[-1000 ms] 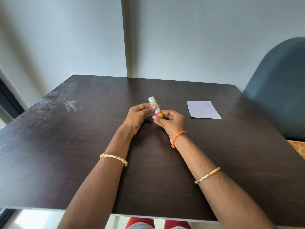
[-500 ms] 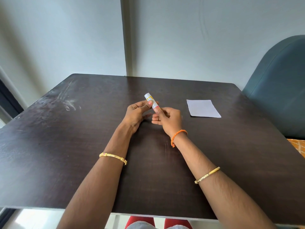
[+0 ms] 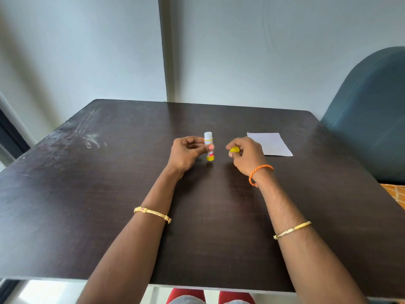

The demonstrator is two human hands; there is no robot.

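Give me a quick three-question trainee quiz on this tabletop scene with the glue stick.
1. True or false: the left hand holds the glue stick upright.
2. What colour is the small piece that the right hand pinches?
3. The white paper lies on the table: A) beside the right hand, B) beside the left hand, C) under the glue stick.
Key: 1 true; 2 yellow; 3 A.

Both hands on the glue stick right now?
No, only the left hand pinches the glue stick; the right hand is apart from it, gripping a yellow cap.
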